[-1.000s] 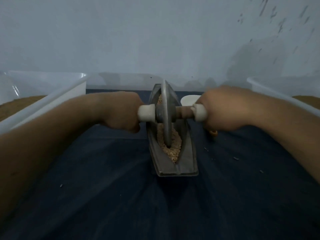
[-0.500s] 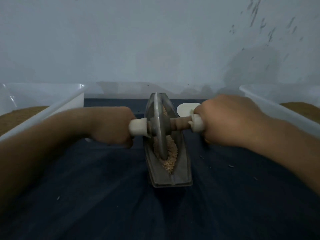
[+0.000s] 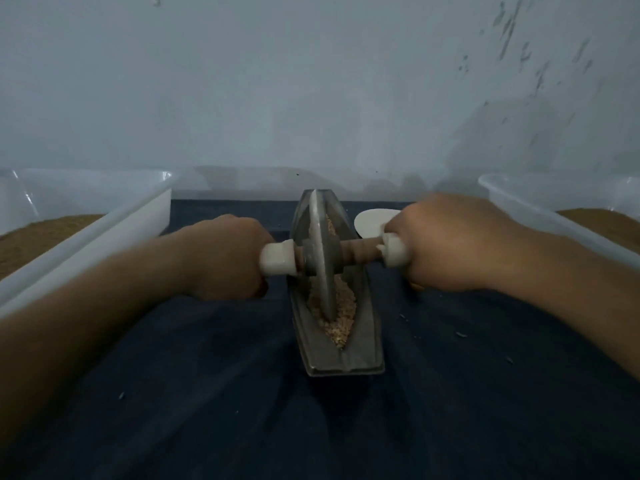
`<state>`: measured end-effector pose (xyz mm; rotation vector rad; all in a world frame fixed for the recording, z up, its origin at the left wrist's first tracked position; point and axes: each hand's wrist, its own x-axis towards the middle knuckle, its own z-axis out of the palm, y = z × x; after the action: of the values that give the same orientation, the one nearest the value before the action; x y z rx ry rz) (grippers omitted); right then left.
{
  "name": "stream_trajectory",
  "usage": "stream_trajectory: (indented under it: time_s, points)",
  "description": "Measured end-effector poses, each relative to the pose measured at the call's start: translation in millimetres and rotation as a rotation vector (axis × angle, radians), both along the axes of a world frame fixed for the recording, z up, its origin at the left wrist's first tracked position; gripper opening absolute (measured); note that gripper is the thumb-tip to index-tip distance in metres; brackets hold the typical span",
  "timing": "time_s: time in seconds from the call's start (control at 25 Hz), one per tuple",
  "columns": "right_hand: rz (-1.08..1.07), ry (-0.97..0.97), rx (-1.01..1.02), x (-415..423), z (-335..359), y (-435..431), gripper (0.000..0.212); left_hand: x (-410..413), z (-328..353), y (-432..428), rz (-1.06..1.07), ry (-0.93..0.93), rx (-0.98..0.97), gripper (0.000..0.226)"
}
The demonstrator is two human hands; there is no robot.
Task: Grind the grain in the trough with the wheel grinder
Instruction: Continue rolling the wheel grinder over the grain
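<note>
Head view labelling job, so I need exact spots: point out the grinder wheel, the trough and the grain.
grinder wheel [image 3: 317, 223], head view, upper part of the metal disc.
trough [image 3: 346, 362], head view, flat lip at its near end.
grain [image 3: 341, 323], head view, heap just in front of the disc.

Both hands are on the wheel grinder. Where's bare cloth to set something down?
Biggest free patch: dark cloth on the camera side of the trough, between the forearms, only stray specks. Crowded: both sides of the trough, where the left hand and right hand grip the wheel grinder; a white disc lies beyond the right hand.
</note>
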<state>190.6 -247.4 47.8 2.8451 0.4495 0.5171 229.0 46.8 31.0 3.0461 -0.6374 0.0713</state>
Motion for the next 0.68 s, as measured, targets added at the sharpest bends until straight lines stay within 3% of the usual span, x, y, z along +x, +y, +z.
stream_trajectory:
  time_s: [0.08,0.16,0.24,0.4,0.48,0.56,0.68]
  points:
    - [-0.060,-0.101,0.002,10,-9,7,0.034,2,-9,-5,0.045,-0.131,0.011,0.020]
    - [-0.151,-0.250,0.040,36,-18,20,0.013,12,-20,-23,0.150,-0.528,0.033,0.018]
    - [-0.231,-0.247,0.076,53,-17,28,0.009,21,-19,-40,0.217,-0.703,0.028,0.011]
    - [-0.148,-0.024,0.035,31,-9,15,0.014,21,-3,-27,0.121,-0.322,0.052,0.010]
    - [-0.059,-0.052,0.030,6,-8,7,0.026,6,0,-14,0.060,-0.159,0.070,0.015]
    - [-0.040,-0.122,0.038,0,-9,5,0.028,-3,-3,-10,0.042,-0.133,0.055,0.018]
    - [-0.138,-0.197,0.054,30,-15,20,0.006,14,-7,-23,0.117,-0.274,0.017,0.012]
